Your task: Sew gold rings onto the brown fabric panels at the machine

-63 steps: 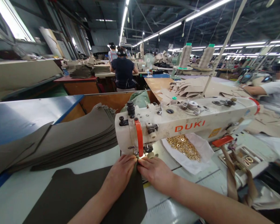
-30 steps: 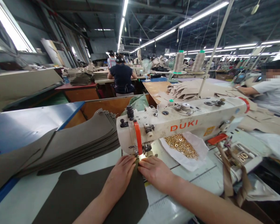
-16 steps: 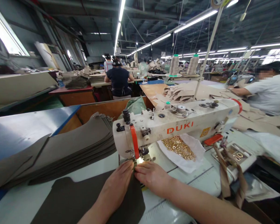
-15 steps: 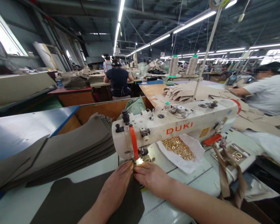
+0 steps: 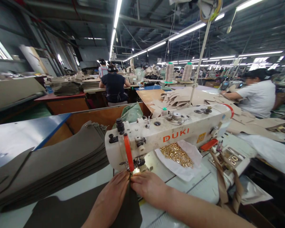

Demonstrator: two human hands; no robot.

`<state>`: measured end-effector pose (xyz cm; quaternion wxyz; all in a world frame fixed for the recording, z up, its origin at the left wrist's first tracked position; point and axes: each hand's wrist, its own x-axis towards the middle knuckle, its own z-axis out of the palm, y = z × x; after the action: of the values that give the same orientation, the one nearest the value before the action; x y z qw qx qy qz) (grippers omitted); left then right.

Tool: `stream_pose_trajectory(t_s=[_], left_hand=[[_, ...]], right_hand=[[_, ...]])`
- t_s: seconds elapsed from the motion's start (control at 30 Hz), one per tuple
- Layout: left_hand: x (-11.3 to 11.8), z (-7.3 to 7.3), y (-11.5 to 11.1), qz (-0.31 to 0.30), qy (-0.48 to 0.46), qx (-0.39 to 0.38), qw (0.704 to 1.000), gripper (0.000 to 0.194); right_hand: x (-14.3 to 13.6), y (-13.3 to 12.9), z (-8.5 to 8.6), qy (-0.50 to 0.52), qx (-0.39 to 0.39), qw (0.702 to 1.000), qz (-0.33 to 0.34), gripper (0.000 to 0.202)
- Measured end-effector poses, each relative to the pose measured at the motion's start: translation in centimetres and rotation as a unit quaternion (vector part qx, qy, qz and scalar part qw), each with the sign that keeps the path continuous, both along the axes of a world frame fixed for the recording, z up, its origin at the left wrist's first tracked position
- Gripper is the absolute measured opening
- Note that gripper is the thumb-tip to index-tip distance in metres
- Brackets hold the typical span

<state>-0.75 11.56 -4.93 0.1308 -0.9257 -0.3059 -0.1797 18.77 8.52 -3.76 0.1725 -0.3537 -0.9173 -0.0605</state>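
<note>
A white sewing machine (image 5: 154, 134) with an orange guard stands in front of me, its needle area lit. A dark grey-brown fabric panel (image 5: 68, 205) lies on the machine bed and runs up to the presser foot. My left hand (image 5: 112, 194) presses its closed fingers on the panel just in front of the foot. Touching its fingertips from the right, my right hand (image 5: 149, 186) pinches the panel's edge at the same spot. The fingertips hide the stitching point and whatever small piece may be there.
Left of the machine lies a stack of dark panels (image 5: 61, 158). Gold metal rings (image 5: 177, 154) fill a white bag under the arm. Brown straps (image 5: 224, 186) hang by a white tray (image 5: 242, 155) at right. Two people (image 5: 114, 84) (image 5: 257, 96) sit at other tables.
The camera view has shifted, so the machine and tables appear a little further left and mostly lower. Both hands stay together at the presser foot on the fabric panel.
</note>
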Motion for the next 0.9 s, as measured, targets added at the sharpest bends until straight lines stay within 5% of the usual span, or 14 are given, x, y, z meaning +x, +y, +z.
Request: stream_pose_trajectory(t_s=[0.6, 0.9], left_hand=[[0.2, -0.5, 0.1, 0.009, -0.058, -0.056, 0.997, 0.037], [-2.3, 0.4, -6.1, 0.019, -0.094, 0.000, 0.995, 0.031]], right_hand=[[0.1, -0.1, 0.7, -0.005, -0.014, 1.000, -0.003, 0.008], [-2.0, -4.8, -0.4, 0.032, 0.011, 0.998, 0.052, 0.008]])
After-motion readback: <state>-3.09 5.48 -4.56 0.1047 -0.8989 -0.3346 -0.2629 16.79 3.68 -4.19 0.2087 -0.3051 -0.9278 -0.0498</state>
